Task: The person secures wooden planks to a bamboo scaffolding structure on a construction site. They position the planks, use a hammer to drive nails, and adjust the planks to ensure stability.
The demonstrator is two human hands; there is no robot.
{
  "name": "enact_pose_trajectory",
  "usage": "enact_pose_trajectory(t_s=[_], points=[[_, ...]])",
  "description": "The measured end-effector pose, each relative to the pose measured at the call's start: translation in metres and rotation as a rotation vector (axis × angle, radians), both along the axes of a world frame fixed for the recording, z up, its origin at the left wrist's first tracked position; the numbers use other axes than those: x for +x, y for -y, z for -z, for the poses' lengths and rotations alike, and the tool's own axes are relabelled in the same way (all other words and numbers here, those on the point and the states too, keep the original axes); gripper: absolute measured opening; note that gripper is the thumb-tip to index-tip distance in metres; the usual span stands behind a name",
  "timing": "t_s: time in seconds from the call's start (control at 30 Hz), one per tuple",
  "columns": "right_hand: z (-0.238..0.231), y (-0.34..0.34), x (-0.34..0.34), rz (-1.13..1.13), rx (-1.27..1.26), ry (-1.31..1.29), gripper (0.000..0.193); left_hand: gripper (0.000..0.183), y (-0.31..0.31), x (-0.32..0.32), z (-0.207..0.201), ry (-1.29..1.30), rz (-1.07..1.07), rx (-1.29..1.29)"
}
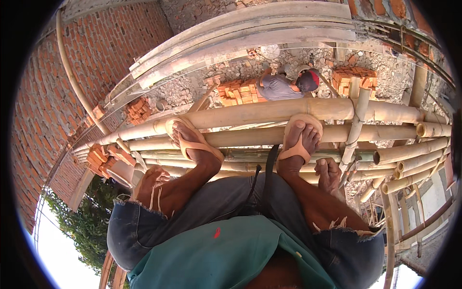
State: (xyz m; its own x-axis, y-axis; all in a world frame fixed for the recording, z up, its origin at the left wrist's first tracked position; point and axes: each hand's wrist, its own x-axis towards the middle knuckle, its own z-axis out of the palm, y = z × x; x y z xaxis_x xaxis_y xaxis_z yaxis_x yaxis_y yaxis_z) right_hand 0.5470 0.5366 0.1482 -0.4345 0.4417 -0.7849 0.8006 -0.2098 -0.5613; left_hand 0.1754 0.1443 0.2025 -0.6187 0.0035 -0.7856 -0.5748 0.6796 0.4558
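Observation:
I squat on a scaffold of bamboo poles [231, 115], both sandalled feet on the front poles. My left hand [153, 179] hangs outside my left leg, fingers loosely bent and slightly apart, with nothing seen in it. Close by it are a few orange bricks [98, 156] on the poles and a round, shallow container [119, 178], partly hidden. Beside my right foot is my right hand [328, 176], its fingers curled in. I see nothing in it. A short upright bamboo pole [357, 123], lashed across the others, stands just to its right.
Below, a person in a grey shirt [284, 87] bends by a brick stack [238, 92] on rubble ground. Another brick stack [355, 79] stands right of them. Long planks [240, 31] span the far side. A brick wall [96, 58] rises left. Cut bamboo ends [409, 151] jut at right.

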Motion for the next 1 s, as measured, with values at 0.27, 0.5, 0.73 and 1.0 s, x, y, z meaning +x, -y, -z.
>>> enact_pose_trajectory(t_s=[0.27, 0.5, 0.73, 1.0], points=[[0.073, 0.092, -0.102, -0.718, 0.859, 0.706, 0.067, 0.061, -0.045, 0.144, 0.129, -0.212, 0.454, -1.177], [0.066, 0.124, -0.129, -0.577, 0.792, 0.513, 0.071, 0.072, -0.045, 0.134, 0.119, -0.313, 0.052, -0.677], [0.070, 0.118, -0.105, -0.655, 0.933, 0.439, 0.074, 0.077, -0.054, 0.142, 0.116, -0.156, 0.344, -0.819], [0.085, 0.099, -0.074, -0.525, 0.900, 0.587, 0.069, 0.087, -0.065, 0.124, 0.101, -0.007, 0.985, -1.151]])
